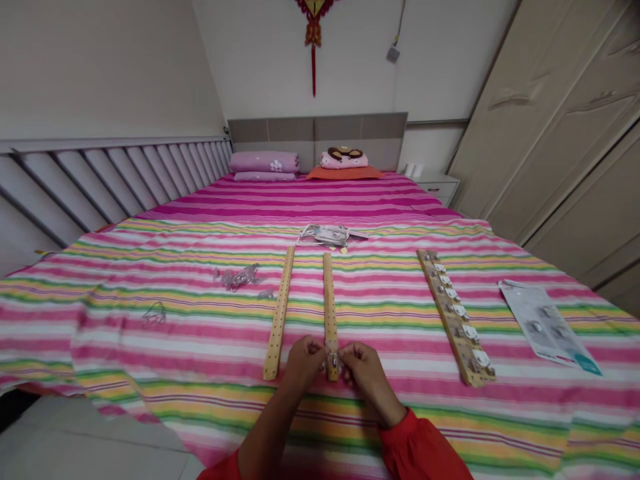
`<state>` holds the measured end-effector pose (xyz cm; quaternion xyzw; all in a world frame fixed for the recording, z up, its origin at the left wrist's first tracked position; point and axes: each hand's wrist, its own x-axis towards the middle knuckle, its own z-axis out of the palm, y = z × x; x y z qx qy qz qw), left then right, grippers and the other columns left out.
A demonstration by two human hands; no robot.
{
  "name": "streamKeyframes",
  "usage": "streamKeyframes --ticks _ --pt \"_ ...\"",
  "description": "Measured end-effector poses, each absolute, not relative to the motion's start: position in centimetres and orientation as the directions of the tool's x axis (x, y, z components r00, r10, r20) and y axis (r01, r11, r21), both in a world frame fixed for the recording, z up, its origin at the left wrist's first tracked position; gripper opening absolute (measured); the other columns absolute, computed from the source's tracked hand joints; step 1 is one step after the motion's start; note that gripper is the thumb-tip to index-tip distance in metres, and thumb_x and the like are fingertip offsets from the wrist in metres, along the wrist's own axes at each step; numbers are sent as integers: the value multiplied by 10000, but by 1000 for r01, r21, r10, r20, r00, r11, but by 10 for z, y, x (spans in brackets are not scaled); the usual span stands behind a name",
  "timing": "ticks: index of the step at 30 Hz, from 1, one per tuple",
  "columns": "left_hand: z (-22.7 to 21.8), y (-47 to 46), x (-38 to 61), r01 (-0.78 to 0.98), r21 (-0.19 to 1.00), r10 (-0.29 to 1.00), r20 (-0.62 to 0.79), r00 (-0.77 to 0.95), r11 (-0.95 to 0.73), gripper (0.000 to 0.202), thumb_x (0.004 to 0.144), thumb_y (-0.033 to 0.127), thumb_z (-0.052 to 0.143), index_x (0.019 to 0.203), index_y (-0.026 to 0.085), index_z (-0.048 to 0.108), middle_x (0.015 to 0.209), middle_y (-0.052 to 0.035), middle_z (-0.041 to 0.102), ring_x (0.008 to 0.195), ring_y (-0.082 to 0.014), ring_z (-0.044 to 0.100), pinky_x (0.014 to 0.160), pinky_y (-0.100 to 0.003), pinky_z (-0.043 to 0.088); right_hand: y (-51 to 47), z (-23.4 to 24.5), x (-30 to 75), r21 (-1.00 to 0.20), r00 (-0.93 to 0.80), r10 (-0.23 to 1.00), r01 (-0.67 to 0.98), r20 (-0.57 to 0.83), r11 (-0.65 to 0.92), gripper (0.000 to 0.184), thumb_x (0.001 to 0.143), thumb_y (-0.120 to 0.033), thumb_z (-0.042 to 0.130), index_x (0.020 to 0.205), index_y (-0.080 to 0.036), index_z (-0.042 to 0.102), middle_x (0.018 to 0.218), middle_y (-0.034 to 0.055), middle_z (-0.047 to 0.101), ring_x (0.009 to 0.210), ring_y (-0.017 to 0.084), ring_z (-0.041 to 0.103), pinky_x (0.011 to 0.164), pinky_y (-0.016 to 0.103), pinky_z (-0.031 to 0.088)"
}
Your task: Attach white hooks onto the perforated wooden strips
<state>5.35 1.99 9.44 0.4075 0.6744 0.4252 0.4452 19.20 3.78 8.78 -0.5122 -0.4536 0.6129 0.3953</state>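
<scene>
Three perforated wooden strips lie lengthwise on a striped bedspread (200, 333). My left hand (304, 363) and my right hand (364, 370) meet at the near end of the middle strip (329, 307), fingers pinched around a small metal clip (334, 362) pressed against it. The left strip (280, 310) lies bare beside my left hand. The right strip (453, 313) carries several white and metal clips along its length. Both sleeves are red.
Loose clear plastic bits (239, 275) lie left of the strips. An opened packet (330, 235) sits beyond them, and a printed package (547, 325) lies at the right. Pillows (264, 162) rest at the headboard; a wardrobe (565, 133) stands right.
</scene>
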Motion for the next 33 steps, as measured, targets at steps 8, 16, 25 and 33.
streamKeyframes --ticks 8,16,25,33 --pt "102 23 53 315 904 934 -194 -300 289 125 649 193 598 585 189 490 498 66 506 471 -90 499 485 -204 349 38 82 193 -968 -161 955 47 -250 -245 227 618 -410 583 551 -219 480 308 -77 471 264 89 411 299 206 303" --pt "106 28 52 361 883 930 -186 -316 299 65 637 188 594 609 182 535 563 40 560 569 -118 545 557 -224 372 36 83 197 -944 -242 922 -56 -304 -326 358 535 -420 702 738 -208 497 384 -110 502 284 93 450 309 205 344" --pt "95 35 47 349 890 932 -187 -310 294 117 619 244 628 629 180 531 583 40 559 584 -122 547 562 -225 375 40 72 193 -948 -167 939 -62 -300 -313 300 486 -250 670 740 -198 518 380 -135 452 295 58 368 328 189 273" --pt "98 40 47 312 889 925 -247 -288 335 126 643 198 605 609 198 484 463 76 485 470 -96 495 499 -211 338 43 72 193 -955 -114 951 -33 -288 -294 246 455 -159 660 662 -193 532 396 -132 426 351 49 345 373 190 255"
